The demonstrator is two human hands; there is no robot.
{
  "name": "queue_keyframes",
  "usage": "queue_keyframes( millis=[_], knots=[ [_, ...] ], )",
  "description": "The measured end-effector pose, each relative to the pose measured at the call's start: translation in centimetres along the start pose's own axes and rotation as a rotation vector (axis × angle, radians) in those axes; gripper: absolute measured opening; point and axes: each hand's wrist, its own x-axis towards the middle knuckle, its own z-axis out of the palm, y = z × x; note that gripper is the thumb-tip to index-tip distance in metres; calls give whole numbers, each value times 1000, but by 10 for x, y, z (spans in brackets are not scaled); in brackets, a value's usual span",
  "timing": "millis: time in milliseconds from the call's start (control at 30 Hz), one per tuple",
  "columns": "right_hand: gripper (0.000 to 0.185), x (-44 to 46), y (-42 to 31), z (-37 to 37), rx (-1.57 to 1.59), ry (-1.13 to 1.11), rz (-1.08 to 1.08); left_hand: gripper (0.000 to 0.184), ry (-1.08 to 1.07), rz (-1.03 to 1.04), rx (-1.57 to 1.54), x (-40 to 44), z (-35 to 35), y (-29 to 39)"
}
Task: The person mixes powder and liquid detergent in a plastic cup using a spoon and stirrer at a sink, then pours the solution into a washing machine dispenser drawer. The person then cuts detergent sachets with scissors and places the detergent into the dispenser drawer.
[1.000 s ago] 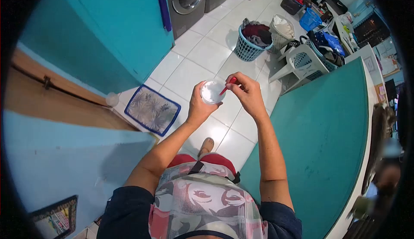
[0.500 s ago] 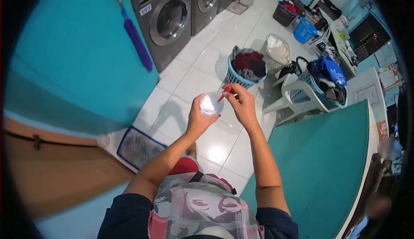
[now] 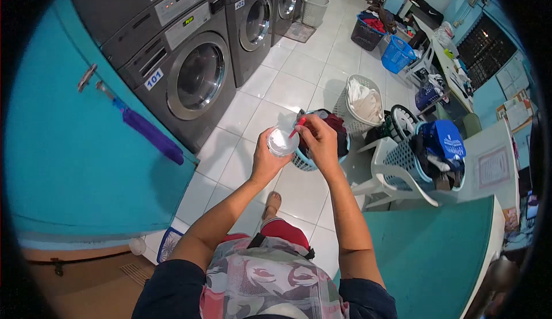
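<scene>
In the middle of the head view, my left hand [image 3: 266, 161] wraps round a small clear plastic cup [image 3: 282, 141] with something white in it. My right hand [image 3: 322, 142] pinches a thin red utensil [image 3: 296, 127] at the cup's right rim. Its lower end dips toward the inside of the cup, and I cannot make out its tip. Behind and below both hands, a light-blue laundry basket [image 3: 303, 162] of dark clothes stands on the floor, partly covered by my right hand.
Front-loading machines [image 3: 198, 77] line the left, beyond a teal door [image 3: 75, 146] with a purple umbrella-like object [image 3: 152, 136] hanging on it. To the right are a white basket [image 3: 339, 109], a white plastic chair [image 3: 391, 169] bearing a loaded basket [image 3: 402, 157], and a teal counter [image 3: 420, 256].
My view has shifted forward along the machines, and the laundry basket now lies nearer beneath my hands. Both hands keep their hold on the cup and the red utensil.
</scene>
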Motion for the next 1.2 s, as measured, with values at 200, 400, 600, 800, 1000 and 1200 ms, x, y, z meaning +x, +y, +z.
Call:
queue_keyframes(
  millis=[200, 400, 600, 800, 1000, 1200],
  knots=[
    [11, 114, 54, -3, 194, -150, 62, 80, 21, -54, -17, 120, 41, -27],
    [16, 229, 102, -2, -6, -33, -27, 80, 19, -17, -37, 230, 71, -62],
    [14, 326, 150, 23, 158, -81, 70, 82, -69, -3, -34, 341, 90, -98],
    [14, 435, 199, 16, 74, -7, 81, 83, -156, 20, -3, 458, 110, -122],
    [11, 531, 244, 14, 129, 129, 118, 81, -171, 67, -16, 565, 156, -146],
    [10, 620, 306, -19, 230, 4, 193, 81, -189, 73, -62, 665, 223, -170]
  ],
)
